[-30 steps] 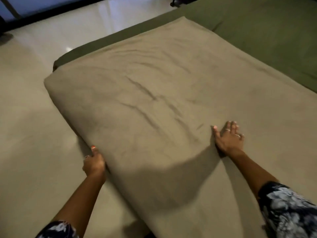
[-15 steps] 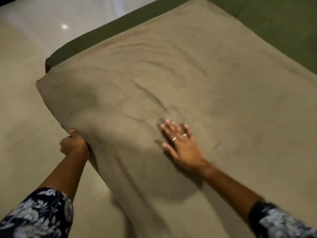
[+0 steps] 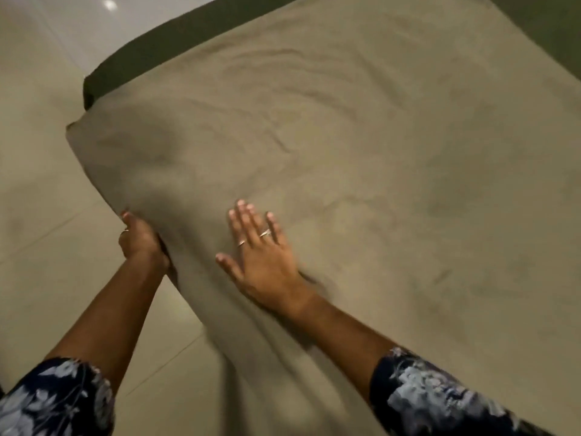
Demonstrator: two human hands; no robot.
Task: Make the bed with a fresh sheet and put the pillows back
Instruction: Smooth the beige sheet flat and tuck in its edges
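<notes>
a pale tiled floor lies along the left edge of the bed, with a bright spot of reflected light near the top left. a dark green mattress shows as a band past the far left corner of the bed and again at the top right corner. nothing lies on top of the bed besides the tan sheet, which covers most of it, its long axis running from the near right toward the far left corner, with soft wrinkles across the middle. the sheet's left edge drapes over the side of the bed. the left hand is at that left edge, fingers curled round the hanging fabric, gripping it. the right hand rests flat on the sheet just beside it, fingers straight and slightly spread, rings on two fingers. both arms wear dark floral sleeves.
</notes>
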